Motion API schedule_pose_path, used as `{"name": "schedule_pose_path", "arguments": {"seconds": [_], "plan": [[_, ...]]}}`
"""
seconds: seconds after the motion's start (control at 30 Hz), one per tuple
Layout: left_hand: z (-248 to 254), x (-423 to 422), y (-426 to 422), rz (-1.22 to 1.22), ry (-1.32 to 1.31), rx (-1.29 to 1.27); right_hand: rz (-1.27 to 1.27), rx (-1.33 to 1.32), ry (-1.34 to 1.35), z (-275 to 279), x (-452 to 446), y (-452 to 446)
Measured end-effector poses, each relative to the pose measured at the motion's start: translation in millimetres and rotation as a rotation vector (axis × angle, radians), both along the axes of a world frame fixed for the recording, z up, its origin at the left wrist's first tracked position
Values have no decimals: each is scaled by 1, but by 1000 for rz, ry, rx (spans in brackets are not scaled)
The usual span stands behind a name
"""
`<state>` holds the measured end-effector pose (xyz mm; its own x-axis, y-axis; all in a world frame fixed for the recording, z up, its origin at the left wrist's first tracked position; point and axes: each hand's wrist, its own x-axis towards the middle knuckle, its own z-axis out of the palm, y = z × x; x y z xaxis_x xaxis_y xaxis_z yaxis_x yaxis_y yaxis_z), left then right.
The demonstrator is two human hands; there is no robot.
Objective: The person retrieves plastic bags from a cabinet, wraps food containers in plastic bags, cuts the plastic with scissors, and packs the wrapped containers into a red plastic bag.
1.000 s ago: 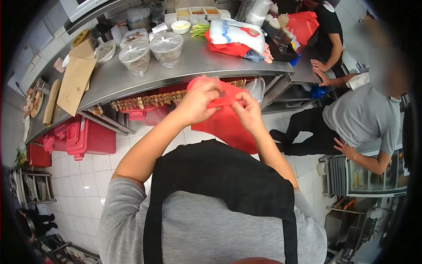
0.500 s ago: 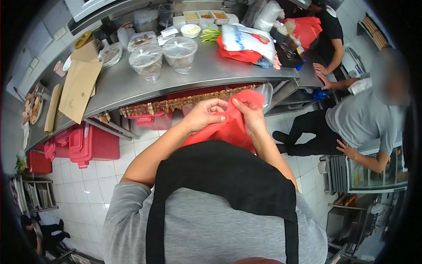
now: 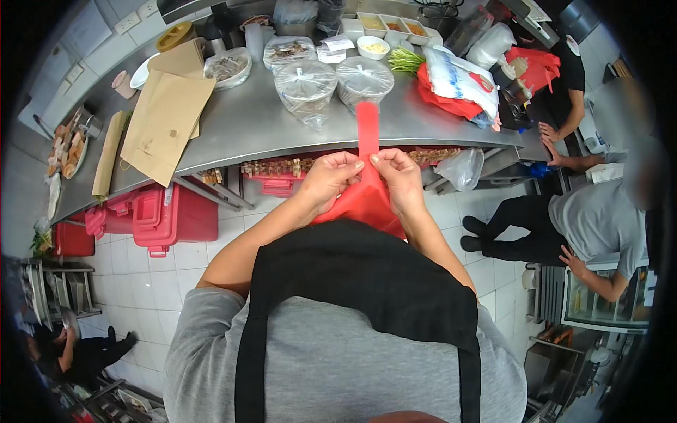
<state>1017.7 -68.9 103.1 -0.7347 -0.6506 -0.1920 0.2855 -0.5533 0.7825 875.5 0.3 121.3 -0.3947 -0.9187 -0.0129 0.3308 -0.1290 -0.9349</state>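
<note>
A red plastic bag [image 3: 363, 203] hangs in front of my apron, with one strip of it standing up above my fingers. My left hand [image 3: 333, 179] pinches the bag on the left side of the strip's base. On the other side, my right hand [image 3: 396, 176] pinches it between thumb and forefinger. Both hands are close together at the front edge of the steel counter [image 3: 240, 138]. Beyond them are two bagged bowls, the left one [image 3: 306, 88] and the right one [image 3: 364, 79]. The bag's lower part is hidden by my apron.
Brown paper [image 3: 166, 123] lies on the counter's left. Scissors [image 3: 482, 82] rest on white and red bags at the right. Red bins [image 3: 176, 222] stand under the counter. A person in grey [image 3: 596, 211] stands at the right, another in black [image 3: 568, 70] beyond. Someone is at lower left.
The bag was bunched between my hands; now a strip of it points upward from my fingertips. My hands have come together, and the view has shifted left.
</note>
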Motion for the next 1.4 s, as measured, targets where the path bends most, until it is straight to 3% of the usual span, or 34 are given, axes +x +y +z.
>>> {"name": "schedule_pose_path", "arguments": {"seconds": [0.3,0.73,0.9,1.0,1.07,1.13,1.2,1.27,1.37,1.4], "plan": [[-12,9,0,-103,233,224,-240,-32,126,-7,22,5],[8,-6,26,59,201,129,-127,-102,136,-10,1,6],[-1,-10,29,123,235,217,-144,-180,194,-2,-1,6],[-19,-12,19,260,178,296,-121,-323,328,3,-14,23],[-16,-7,0,440,125,343,33,-380,831,-7,-33,53],[-8,17,-27,591,81,393,234,-600,1367,-51,-70,59],[25,47,-36,611,155,456,312,-153,1581,-102,-107,92],[23,61,-42,579,91,350,500,264,1348,-135,-142,126],[14,40,-35,553,-43,126,188,131,833,-121,-131,117],[12,21,-30,542,-95,34,37,0,854,-95,-116,103]]}}
